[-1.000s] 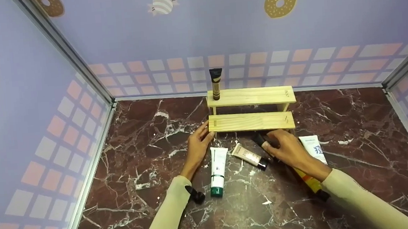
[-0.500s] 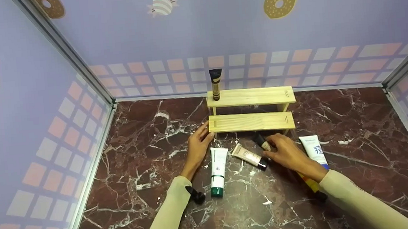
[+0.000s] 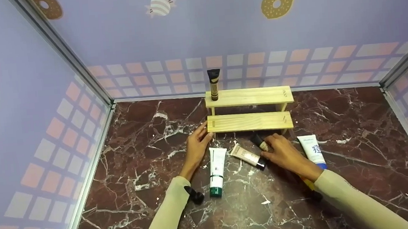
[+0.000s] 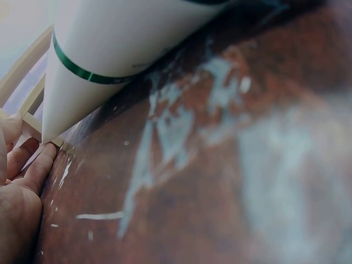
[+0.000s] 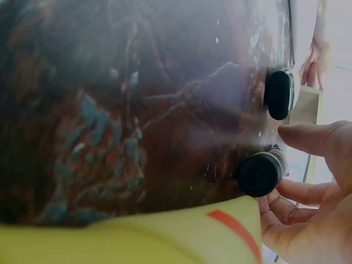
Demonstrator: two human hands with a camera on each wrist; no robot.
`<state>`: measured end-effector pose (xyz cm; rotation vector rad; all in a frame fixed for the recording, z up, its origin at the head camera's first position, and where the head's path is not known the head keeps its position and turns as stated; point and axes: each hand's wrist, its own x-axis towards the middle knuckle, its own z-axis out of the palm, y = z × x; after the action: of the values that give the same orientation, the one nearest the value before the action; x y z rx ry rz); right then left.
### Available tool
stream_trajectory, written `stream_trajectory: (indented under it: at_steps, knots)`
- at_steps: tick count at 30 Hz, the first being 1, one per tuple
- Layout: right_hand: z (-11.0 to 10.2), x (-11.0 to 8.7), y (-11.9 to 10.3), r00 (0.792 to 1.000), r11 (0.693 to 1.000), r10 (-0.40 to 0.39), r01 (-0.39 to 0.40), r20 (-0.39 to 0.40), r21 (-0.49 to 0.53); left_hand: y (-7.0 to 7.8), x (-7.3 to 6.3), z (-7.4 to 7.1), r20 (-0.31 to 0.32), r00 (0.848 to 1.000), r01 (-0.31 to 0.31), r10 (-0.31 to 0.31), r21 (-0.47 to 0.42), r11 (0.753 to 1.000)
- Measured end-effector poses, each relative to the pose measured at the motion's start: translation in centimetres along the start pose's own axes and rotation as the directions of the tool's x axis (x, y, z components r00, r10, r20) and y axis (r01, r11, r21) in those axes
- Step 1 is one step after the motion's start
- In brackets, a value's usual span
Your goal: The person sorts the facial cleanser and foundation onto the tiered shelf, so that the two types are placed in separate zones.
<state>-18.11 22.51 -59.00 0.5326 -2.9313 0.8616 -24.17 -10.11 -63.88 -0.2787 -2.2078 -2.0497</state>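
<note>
At the left end of the two-tier wooden rack (image 3: 250,121), my left hand (image 3: 196,148) grips the lower board's corner, thumb in front and fingers along the side. A white tube with a green cap (image 3: 217,172) lies beside that hand. My right hand (image 3: 283,153) is over a small dark tube (image 3: 263,145), whose lower end it covers in the head view. In the right wrist view, the thumb stands apart from this tube's black cap (image 5: 258,174), with the other fingers along its far side. A beige BB tube (image 3: 245,156) lies close to the thumb.
A black and gold tube (image 3: 214,86) stands upright on the upper board's left end. A white tube with a blue cap (image 3: 312,151) lies right of my right hand. Under my right wrist lies a yellow tube (image 3: 308,184), partly hidden. Patterned walls enclose the marbled surface.
My right thumb has moved off the small dark tube, and the hand has shifted slightly lower. The left hand stays on the rack.
</note>
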Motion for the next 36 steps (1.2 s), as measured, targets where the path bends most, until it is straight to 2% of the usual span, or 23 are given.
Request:
stream_trajectory:
  at_steps: [11, 17, 24, 30, 36]
  knots:
    - [0.5, 0.1, -0.4, 1.000, 0.999, 0.005, -0.004, 0.008, -0.046, 0.1, -0.2, -0.2, -0.005, 1.000, 0.028, -0.028, -0.028, 0.999]
    - [0.2, -0.1, -0.3, 1.000, 1.000, -0.024, 0.024, -0.020, -0.019, 0.1, -0.1, 0.0, -0.003, 0.999, 0.033, -0.033, -0.026, 0.999]
    - [-0.6, -0.4, -0.6, 0.999, 1.000, 0.004, -0.003, -0.034, 0.026, 0.3, -0.1, 0.1, -0.011, 1.000, 0.026, -0.026, -0.022, 0.999]
    - [-1.0, -0.7, -0.6, 0.996, 0.995, 0.001, 0.008, -0.095, 0.100, 0.2, 0.0, 0.1, -0.026, 0.999, 0.041, -0.041, 0.002, 0.999]
    - [-1.9, -0.6, -0.6, 0.980, 0.989, -0.036, 0.063, -0.196, 0.134, 0.3, 0.1, 0.1, -0.020, 0.999, 0.049, -0.050, -0.033, 0.998]
